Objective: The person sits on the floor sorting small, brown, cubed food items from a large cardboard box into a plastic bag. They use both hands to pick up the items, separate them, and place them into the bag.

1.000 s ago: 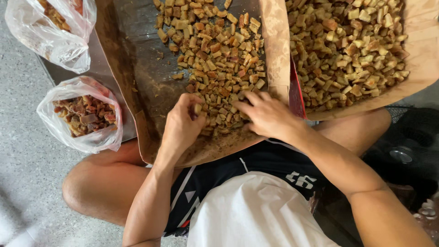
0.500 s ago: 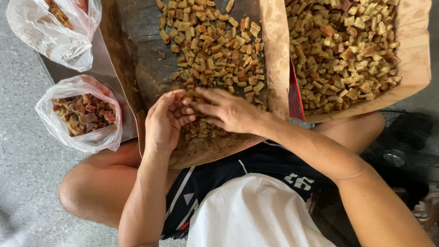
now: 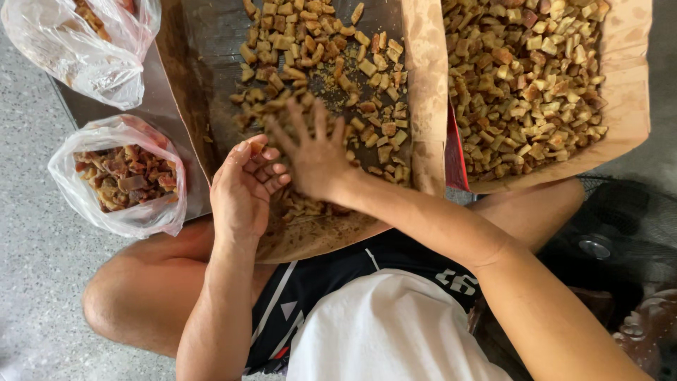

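Cut pieces (image 3: pixel 324 63) at upper centre of the frame: tan to golden brown. Tray liner (image 3: pixel 423 85): brown paper with darker mottled stains. Tray surface (image 3: pixel 211 42): dark grey. Second heap (image 3: pixel 529 77), upper right: tan, some reddish-brown. Bags (image 3: pixel 134 219) at left: translucent white, contents reddish-brown. Shorts (image 3: pixel 317 289), lower centre: black with white stripes and triangle. Shirt (image 3: pixel 388 331): white. Floor (image 3: pixel 28 233): grey, speckled.
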